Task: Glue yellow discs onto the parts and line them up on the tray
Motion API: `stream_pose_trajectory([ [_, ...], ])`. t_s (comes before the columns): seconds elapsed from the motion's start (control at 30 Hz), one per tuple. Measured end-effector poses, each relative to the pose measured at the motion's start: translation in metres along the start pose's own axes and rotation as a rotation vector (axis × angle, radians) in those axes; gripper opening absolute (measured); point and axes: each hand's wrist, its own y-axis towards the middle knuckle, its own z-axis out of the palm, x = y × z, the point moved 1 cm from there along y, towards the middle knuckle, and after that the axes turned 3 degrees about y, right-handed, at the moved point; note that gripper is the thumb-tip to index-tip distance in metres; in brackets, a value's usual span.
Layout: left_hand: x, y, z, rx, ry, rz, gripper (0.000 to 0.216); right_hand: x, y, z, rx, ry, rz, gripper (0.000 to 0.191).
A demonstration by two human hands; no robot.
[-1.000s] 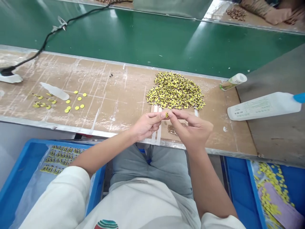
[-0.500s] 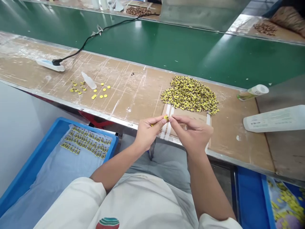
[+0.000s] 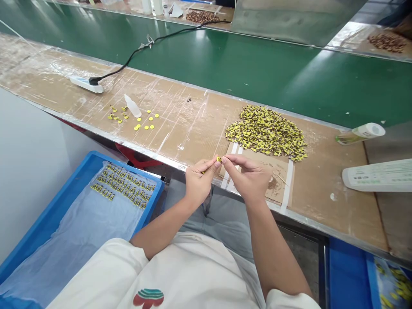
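Just over the table's front edge, my left hand [image 3: 198, 182] pinches a small yellow-and-black piece [image 3: 219, 159] between thumb and fingers. Thumb and forefinger of my right hand [image 3: 252, 178] close on the same piece from the other side. Its exact kind is too small to make out. A bit of yellow also shows between my left fingers, mostly hidden. Beyond my hands lies a large pile of small yellow-and-brown pieces [image 3: 267, 131]. To the left are loose yellow discs [image 3: 151, 119], several with dark parts standing on them, beside a small white squeeze bottle [image 3: 132, 106].
A blue tray [image 3: 84, 162] at lower left holds rows of yellow-and-black pieces [image 3: 124, 184] on a pale sheet. A power strip [image 3: 86, 84] with a black cable lies farther left. A tube [image 3: 360, 133] and a large white bottle [image 3: 378, 175] are at right. A green belt [image 3: 225, 60] runs behind.
The camera view has turned, so the table's things sit farther right in the picture. My hands stay together on the small piece, and the right one no longer covers a brown patch on the cardboard.
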Motion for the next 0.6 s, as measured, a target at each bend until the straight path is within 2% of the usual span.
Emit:
stream_pose_trajectory([
  [0.2,0.002,0.003,-0.002,-0.007,0.032,0.045,0.024,-0.006,0.002,0.001,0.008,0.045,-0.001,0.009],
  [0.47,0.006,0.012,-0.010,-0.107,-0.110,-0.092,0.028,-0.011,0.006,0.022,0.018,-0.005,-0.044,0.015],
  [0.6,0.009,0.014,-0.018,-0.120,-0.079,-0.058,0.026,-0.014,0.006,0.029,0.072,0.036,-0.051,0.012],
])
